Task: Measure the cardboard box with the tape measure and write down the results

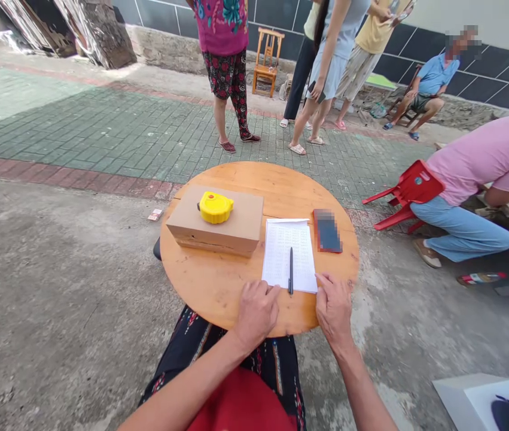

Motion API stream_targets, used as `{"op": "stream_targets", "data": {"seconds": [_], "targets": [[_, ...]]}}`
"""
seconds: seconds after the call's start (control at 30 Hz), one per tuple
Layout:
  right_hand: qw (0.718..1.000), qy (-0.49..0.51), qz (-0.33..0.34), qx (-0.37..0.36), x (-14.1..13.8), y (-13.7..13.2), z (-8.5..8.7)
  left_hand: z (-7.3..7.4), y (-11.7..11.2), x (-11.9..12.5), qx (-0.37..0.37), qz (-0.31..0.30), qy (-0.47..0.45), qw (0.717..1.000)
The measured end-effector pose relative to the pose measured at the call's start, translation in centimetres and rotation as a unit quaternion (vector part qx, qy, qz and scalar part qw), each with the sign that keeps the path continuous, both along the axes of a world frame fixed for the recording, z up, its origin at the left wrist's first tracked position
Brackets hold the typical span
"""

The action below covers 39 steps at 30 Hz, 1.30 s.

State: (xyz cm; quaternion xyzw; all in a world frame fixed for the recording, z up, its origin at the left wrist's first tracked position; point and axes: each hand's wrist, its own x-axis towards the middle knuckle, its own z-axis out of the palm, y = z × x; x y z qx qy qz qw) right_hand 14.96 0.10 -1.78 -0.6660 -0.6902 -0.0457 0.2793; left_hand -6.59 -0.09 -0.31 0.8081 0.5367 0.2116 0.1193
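The paper (pixel 281 245), mid-frame, is touched by the left hand (pixel 256 311) and right hand (pixel 334 308), both loose and empty; a tug could roll the pen (pixel 290 269) off.

Before us stands a table (pixel 218 287). On its left half lies a box (pixel 236 224), and on the box sits a tape measure (pixel 215 207). Right of the box lies a sheet (pixel 281 251), with a pen (pixel 290 270) on it towards its near edge. Just right of the sheet lies a phone (pixel 327 231). Our left hand (pixel 256 312) rests at the sheet's near left corner, our right hand (pixel 334 308) at its near right corner. A chair (pixel 409 191) stands right of the table, well apart; people (pixel 225 60) stand behind it.
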Motion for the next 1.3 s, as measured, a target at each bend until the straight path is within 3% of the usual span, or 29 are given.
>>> {"op": "stream_targets", "data": {"seconds": [0.13, 0.23, 0.67, 0.83, 0.97, 1.1, 1.2, 1.3], "targets": [[0.996, 0.046, -0.071, 0.010, -1.1, -1.3, -1.9, 0.0, 0.0, 0.0, 0.007, 0.002, 0.008, 1.000], [0.994, 0.067, -0.086, 0.024, -1.9, -1.5, -2.5, -0.1, -0.1, 0.1, 0.018, 0.003, 0.010, 1.000], [0.988, 0.130, -0.056, 0.064, -1.6, -2.0, -2.8, 0.5, -1.0, -0.1, 0.051, 0.003, -0.012, 0.999], [0.981, 0.167, -0.034, 0.087, -0.9, -2.4, -2.7, 1.0, -2.8, -3.0, 0.070, 0.018, -0.054, 0.996], [0.977, 0.170, -0.018, 0.124, -2.7, -1.5, -0.6, 1.2, -1.9, -8.6, 0.113, 0.119, -0.183, 0.969], [0.973, 0.193, 0.053, 0.113, -7.1, 1.2, 3.8, 2.2, 1.8, -14.6, 0.100, 0.253, -0.323, 0.906], [0.966, 0.210, 0.123, 0.084, -11.0, 4.5, 7.2, 2.9, 5.1, -17.5, 0.057, 0.292, -0.401, 0.867], [0.965, 0.176, 0.182, 0.064, -15.1, 8.5, 9.9, 3.4, 7.9, -18.8, 0.029, 0.299, -0.437, 0.848]]}}
